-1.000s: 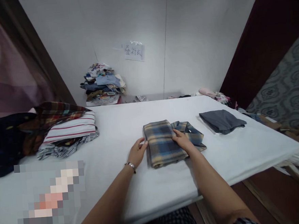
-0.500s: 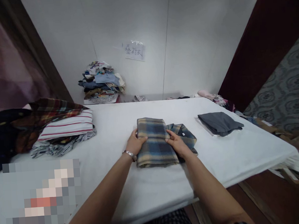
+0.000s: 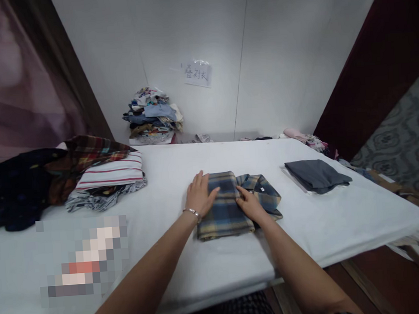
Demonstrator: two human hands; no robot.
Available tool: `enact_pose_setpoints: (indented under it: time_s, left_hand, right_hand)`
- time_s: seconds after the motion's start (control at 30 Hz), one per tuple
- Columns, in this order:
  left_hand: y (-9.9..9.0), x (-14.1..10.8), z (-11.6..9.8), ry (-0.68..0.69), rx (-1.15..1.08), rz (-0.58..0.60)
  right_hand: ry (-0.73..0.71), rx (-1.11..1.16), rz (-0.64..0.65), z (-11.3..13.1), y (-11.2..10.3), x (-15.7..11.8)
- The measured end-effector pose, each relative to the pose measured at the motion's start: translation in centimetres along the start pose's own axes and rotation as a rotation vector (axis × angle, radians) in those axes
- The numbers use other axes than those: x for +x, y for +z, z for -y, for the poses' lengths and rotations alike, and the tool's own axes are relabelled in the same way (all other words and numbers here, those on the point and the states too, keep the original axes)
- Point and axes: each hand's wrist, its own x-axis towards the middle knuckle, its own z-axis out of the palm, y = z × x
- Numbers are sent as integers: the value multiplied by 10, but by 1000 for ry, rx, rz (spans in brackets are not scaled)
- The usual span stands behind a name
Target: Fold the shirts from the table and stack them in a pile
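L grip (image 3: 199,196) lies palm-down on the plaid shirt (image 3: 222,213), fingers loosely spread, nothing clenched. R grip (image 3: 250,204) is bent at the edge of the folded panel by the collar (image 3: 265,193); can't tell from here if it's pinching cloth or just resting on it. Shirt's on the table (image 3: 210,271), left of the grey garment (image 3: 314,176), collar end pointing its way.

Handling, my guess: light, soft, limp, prob. a brushed weave, so not slippery & nothing to break. Main weakness is the layers, which could slip or sag apart w/ a one-sided pull. Best hold IMO: both side edges at once, fingers under the whole stack, thumbs on top; don't tug the collar alone, b/c it'd drag the fold loose.

Farther out: striped garment (image 3: 112,172) in a pile well left of the grey garment; clothes stack (image 3: 152,115) by the wall, beyond & left of it.
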Motion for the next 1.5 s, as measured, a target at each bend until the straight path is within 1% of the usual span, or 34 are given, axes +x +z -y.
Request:
enact_pose_setpoints:
  time_s: [0.07, 0.13, 0.2, 0.3, 0.33, 0.37, 0.4, 0.5, 0.53, 0.57, 0.63, 0.67, 0.73, 0.77, 0.83, 0.87, 0.9, 0.93, 1.0, 1.03, 1.07, 1.1, 1.17, 1.27, 1.37, 1.5]
  left_hand:
    - [11, -1, -5, 0, 92, 141]
    - [22, -6, -8, -47, 165, 250]
    - [28, -9, -9, -78, 226, 282]
    - [29, -11, -11, -91, 306, 307]
    - [28, -11, -11, -93, 325, 316]
    - [27, -11, -12, -94, 339, 320]
    - [26, -10, -13, -94, 349, 322]
    - [26, -10, -12, -96, 362, 321]
    - [26, -10, -12, -94, 364, 323]
    - [27, -11, -11, -91, 365, 324]
    - [27, -10, -10, -85, 362, 330]
    - [26, -10, -9, -84, 354, 337]
    - [22, -7, -7, -93, 325, 373]
    - [19, -4, -7, -98, 305, 397]
    - [13, 4, -5, -100, 273, 429]
    - [9, 9, -5, -89, 265, 420]
    - [7, 16, -5, -65, 265, 392]
    - [6, 24, -5, -29, 269, 354]
    - [7, 42, -7, 64, 280, 287]
    - [10, 51, -9, 113, 282, 282]
    - [14, 61, -11, 153, 281, 305]
    - [19, 71, -14, 182, 276, 348]
    - [29, 88, -20, 212, 258, 449]
    - [42, 108, -28, 201, 230, 563]
    - [51, 122, -33, 159, 190, 627]
    - [59, 135, -40, 109, 104, 670]
  right_hand:
    - [34, -145, 18, 7, -2, -3]
    - [6, -299, 15, 16, -5, -5]
    - [-109, -409, -9, 31, -6, -6]
    - [-342, -469, -9, 54, -3, -2]
    - [-392, -477, 9, 60, -1, 1]
    - [-402, -486, 42, 63, 2, 6]
    - [-370, -497, 89, 63, 6, 10]
    - [-145, -508, 257, 53, 17, 24]
    - [-95, -496, 287, 48, 20, 27]
    - [-75, -471, 297, 43, 21, 27]
    - [-95, -411, 295, 37, 19, 22]
    - [-109, -382, 296, 36, 15, 15]
    - [-148, -306, 283, 34, 4, -7]
    - [-171, -248, 242, 32, -3, -22]
    - [-173, -52, 97, 26, -18, -57]
    - [-111, 91, 14, 22, -25, -76]
    - [9, 251, -56, 18, -31, -94]
    - [164, 420, -104, 16, -36, -110]
    - [478, 741, -130, 14, -42, -137]
    - [587, 874, -120, 15, -43, -147]
    - [653, 983, -105, 17, -43, -153]
    - [686, 1070, -88, 19, -43, -155]
    - [705, 1182, -74, 25, -39, -153]
    - [697, 1267, -63, 30, -29, -135]
    - [680, 1304, -57, 31, -15, -114]
    - [702, 1270, -16, 30, 5, -95]
